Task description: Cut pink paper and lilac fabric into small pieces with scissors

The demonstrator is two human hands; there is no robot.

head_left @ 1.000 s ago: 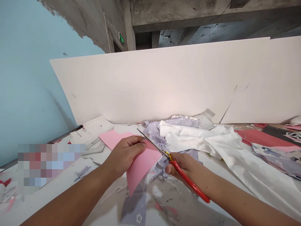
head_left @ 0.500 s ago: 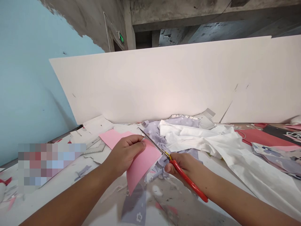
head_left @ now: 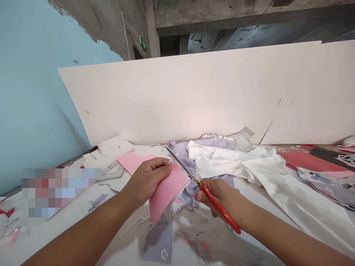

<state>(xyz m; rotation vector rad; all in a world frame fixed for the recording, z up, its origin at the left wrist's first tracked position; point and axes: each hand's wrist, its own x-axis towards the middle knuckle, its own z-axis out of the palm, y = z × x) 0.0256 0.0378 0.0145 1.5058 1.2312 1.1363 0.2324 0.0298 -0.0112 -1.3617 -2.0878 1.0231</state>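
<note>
Left fingers (head_left: 158, 163) pinch smooth pink sheet (head_left: 169, 190) near scissors (head_left: 204, 191)

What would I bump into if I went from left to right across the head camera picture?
Blue wall, left hand holding a pink sheet, right hand holding red-handled scissors, red sheet.

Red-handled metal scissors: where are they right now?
In the head view, the red-handled metal scissors are in the right hand, slightly right of centre, blades beside the pink sheet held by the left hand.
</note>
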